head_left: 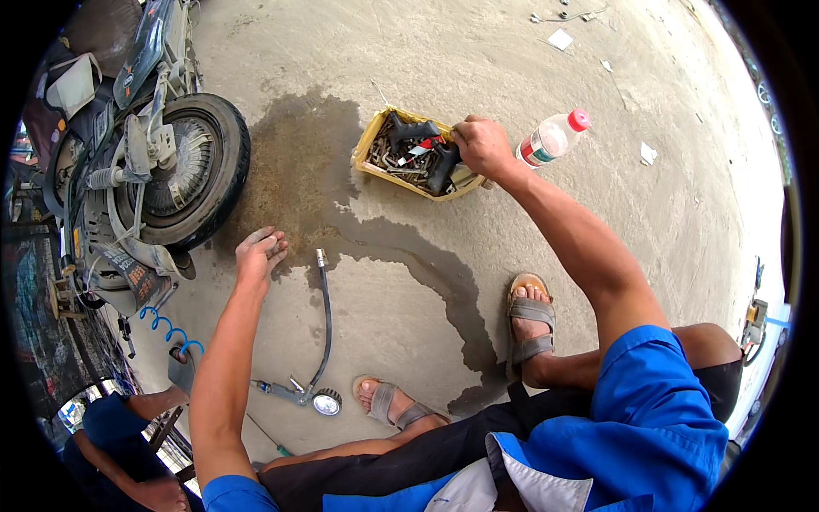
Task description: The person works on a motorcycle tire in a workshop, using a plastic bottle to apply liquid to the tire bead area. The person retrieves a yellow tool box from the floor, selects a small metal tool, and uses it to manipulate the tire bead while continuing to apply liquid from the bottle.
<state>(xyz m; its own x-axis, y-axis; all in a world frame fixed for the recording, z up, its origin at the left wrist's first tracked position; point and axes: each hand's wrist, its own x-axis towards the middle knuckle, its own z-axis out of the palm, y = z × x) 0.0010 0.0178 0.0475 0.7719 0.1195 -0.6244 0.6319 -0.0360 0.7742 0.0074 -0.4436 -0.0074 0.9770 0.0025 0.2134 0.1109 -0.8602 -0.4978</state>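
Observation:
A yellow plastic basket [375, 166] full of small metal parts and tools sits on the concrete. Black-handled tools [442, 167] and a red-and-white item [420, 150] lie on top in it. My right hand [485, 147] is closed at the basket's right rim, its fingertips partly hidden. My left hand [262, 254] hovers over the damp floor, right of the scooter wheel [183, 166], fingers curled together; whatever they hold, if anything, is hidden. Nearest below it lies a tyre inflator [299, 392] with a round gauge [327, 402] and a black hose [327, 316].
A clear bottle with a red cap [550, 139] stands beside my right wrist. A wet patch [299, 171] runs across the floor towards my sandalled feet [531, 320]. A blue coiled hose [162, 322] hangs at the left. Another person's arm and leg [119, 465] show lower left.

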